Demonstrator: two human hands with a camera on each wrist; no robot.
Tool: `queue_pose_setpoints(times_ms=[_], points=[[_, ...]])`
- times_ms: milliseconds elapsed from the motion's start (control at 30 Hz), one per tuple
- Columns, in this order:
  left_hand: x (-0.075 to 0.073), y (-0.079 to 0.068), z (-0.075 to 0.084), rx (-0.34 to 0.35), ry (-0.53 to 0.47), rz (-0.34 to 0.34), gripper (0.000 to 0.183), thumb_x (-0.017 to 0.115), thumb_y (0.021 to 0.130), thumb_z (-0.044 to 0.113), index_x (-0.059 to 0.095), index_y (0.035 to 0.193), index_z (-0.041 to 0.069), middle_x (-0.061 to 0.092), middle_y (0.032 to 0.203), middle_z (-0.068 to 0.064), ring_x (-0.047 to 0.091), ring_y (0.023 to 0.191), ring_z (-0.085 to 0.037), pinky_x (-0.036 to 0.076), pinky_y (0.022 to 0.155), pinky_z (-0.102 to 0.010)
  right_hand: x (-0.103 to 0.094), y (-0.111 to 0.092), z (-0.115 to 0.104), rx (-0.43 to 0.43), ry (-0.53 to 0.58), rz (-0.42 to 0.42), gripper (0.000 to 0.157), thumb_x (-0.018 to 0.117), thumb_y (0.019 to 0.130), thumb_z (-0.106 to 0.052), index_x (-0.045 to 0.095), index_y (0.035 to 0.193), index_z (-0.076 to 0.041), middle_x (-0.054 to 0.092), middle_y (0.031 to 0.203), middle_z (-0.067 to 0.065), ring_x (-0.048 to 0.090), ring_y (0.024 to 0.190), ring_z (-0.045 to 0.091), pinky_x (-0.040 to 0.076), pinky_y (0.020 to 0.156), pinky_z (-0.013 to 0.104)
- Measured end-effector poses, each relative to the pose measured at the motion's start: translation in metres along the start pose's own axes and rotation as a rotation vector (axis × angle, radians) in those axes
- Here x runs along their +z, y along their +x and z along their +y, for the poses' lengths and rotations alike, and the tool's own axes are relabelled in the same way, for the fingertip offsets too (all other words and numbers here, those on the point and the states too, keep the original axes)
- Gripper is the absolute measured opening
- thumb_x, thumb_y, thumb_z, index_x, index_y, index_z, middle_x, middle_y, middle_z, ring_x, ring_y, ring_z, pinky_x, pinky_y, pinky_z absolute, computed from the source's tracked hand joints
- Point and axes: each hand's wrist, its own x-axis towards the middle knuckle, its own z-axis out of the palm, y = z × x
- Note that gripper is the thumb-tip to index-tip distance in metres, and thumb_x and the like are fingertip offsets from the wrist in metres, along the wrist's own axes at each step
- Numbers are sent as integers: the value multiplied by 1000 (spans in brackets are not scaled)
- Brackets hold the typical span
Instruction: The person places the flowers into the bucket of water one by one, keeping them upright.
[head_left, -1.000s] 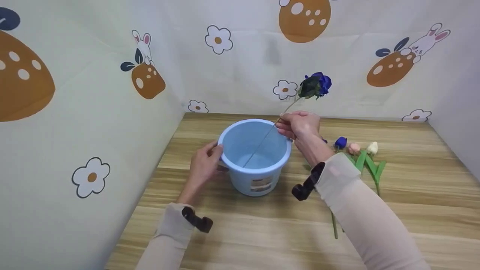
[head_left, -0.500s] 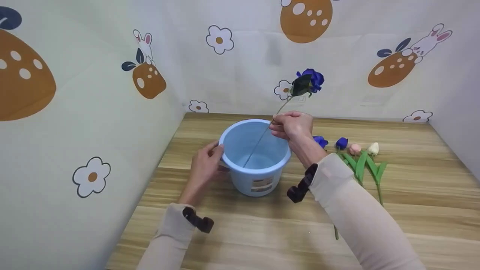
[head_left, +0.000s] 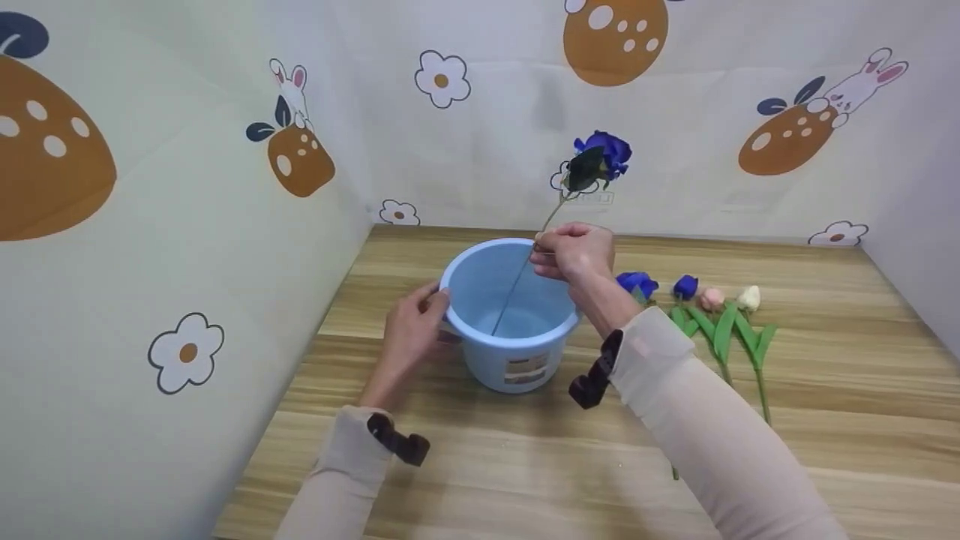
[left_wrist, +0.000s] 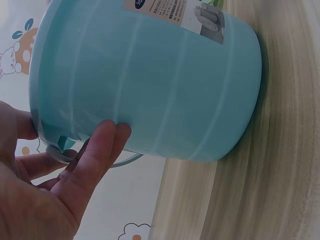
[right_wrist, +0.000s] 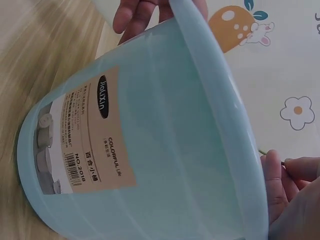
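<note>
A light blue plastic bucket [head_left: 517, 343] stands upright on the wooden table. My left hand [head_left: 411, 324] grips its left rim; in the left wrist view the thumb lies over the rim and the fingers [left_wrist: 97, 150] rest along the outer wall near the handle [left_wrist: 127, 161]. My right hand [head_left: 577, 255] pinches the thin stem of a blue rose [head_left: 600, 159] above the bucket's far right rim. The bloom leans up and right against the wall, and the stem's lower end reaches down inside the bucket. In the right wrist view the bucket hides most of the stem.
Right of the bucket lie several more flowers: an open blue one [head_left: 637, 283], a blue bud [head_left: 685, 286], a pink tulip [head_left: 712, 299] and a white tulip [head_left: 748, 298]. My right sleeve [head_left: 712, 405] covers some stems. Patterned cloth walls [head_left: 495, 150] enclose the table [head_left: 480, 465].
My right hand has moved left with the rose, whose bloom has shifted left and slightly up. More of the blue flower on the table now shows. The left hand stays on the bucket.
</note>
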Motion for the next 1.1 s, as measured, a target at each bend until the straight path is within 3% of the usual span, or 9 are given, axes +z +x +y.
queue_pose_setpoints(times_ms=[367, 600, 967, 1100], points=[[-1, -1, 1, 18, 11, -2, 49, 57, 108, 32, 58, 151, 8, 73, 121, -23, 78, 87, -37, 68, 65, -37, 10, -4, 1, -31, -85, -30, 12, 76, 98, -12, 75, 108, -5, 79, 103, 16, 81, 78, 19, 68, 73, 30], [0, -1, -1, 26, -35, 16, 50, 58, 106, 29, 59, 149, 4, 73, 122, -25, 78, 77, -39, 67, 59, -37, 17, -6, 1, -73, -119, -41, 13, 78, 96, -12, 76, 106, -4, 79, 102, 17, 81, 78, 20, 68, 71, 30], [-1, -1, 0, 4, -22, 9, 51, 57, 107, 30, 56, 152, 5, 72, 120, -25, 78, 75, -32, 68, 62, -37, 26, -5, 3, -66, -184, -63, 13, 76, 98, -13, 79, 108, -6, 78, 108, 16, 81, 87, 22, 67, 72, 28], [-1, -2, 1, -5, -19, -2, 51, 57, 108, 31, 55, 153, 7, 72, 120, -25, 78, 78, -36, 68, 63, -37, 27, -4, 5, -63, -190, -79, 14, 77, 97, -11, 80, 109, -5, 79, 106, 17, 81, 86, 22, 68, 71, 29]])
